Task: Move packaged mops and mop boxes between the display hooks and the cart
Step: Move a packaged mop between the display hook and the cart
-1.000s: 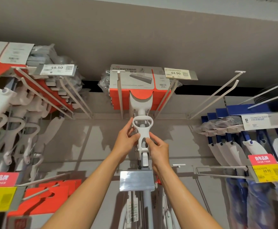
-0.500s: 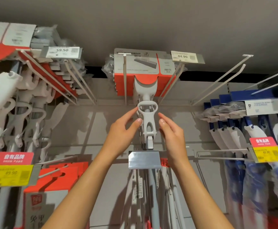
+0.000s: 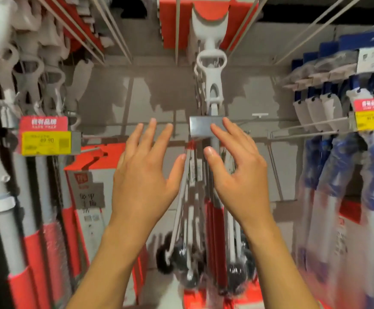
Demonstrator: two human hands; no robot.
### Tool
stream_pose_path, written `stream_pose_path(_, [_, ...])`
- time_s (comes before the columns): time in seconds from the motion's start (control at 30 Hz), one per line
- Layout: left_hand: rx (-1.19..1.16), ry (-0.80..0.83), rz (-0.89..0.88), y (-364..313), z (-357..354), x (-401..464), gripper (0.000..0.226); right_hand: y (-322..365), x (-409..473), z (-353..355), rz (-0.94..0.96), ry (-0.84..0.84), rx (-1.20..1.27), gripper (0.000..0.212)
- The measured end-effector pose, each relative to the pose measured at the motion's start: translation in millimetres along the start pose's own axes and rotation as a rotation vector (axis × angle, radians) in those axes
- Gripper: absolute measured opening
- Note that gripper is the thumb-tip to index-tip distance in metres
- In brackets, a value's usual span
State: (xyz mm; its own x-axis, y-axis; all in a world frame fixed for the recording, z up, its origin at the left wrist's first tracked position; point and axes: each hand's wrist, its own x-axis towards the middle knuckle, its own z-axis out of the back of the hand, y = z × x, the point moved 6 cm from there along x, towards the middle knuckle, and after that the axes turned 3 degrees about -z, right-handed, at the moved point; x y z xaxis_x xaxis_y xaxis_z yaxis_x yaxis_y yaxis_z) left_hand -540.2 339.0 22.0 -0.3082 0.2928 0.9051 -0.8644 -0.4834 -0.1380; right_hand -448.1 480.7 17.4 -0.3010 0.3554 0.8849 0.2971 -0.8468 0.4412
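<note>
The scene was a shop display wall (image 3: 114, 97) of grey panels, hung with rows of long white display hooks (image 3: 114, 30) that reached out toward the camera. Yellow and red price tags (image 3: 45, 136) sat at the hook ends on the left and right, and a blank grey tag holder (image 3: 206, 128) sat at the centre.

The packaged mop (image 3: 211, 76) hung at the centre of the wall, its red and white card header at the top edge of the view and its white loop handle part just under it. Its long axis ran straight up and down, the pole dropping behind the grey tag holder toward a cluster of white poles with dark round ends (image 3: 195, 262) lower down.

More white mop heads (image 3: 28, 70) hung at the left, blue packaged mops (image 3: 341, 166) at the right, and a red and white mop box (image 3: 85, 192) stood at lower left.

The left hand (image 3: 146, 172) and the right hand (image 3: 239, 172) were both held up in front of the poles, below the loop handle, fingers spread wide and holding nothing, palms turned toward each other.
</note>
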Motion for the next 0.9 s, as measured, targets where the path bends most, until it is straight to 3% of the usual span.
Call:
stream_pose_path(0.2, [0.063, 0.101, 0.137, -5, 11, -71, 0.064, 11, -62, 2, -0.042, 0.089, -0.064, 0.049])
stream_pose_path(0.47, [0.095, 0.166, 0.357, -43, 49, -182, 0.058, 18, -156, 27, -0.168, 0.250, 0.064, 0.047])
stream_pose_path(0.9, [0.318, 0.168, 0.692, -93, 180, -328, 0.063, 103, -289, 35, -0.222, 0.616, 0.351, 0.049])
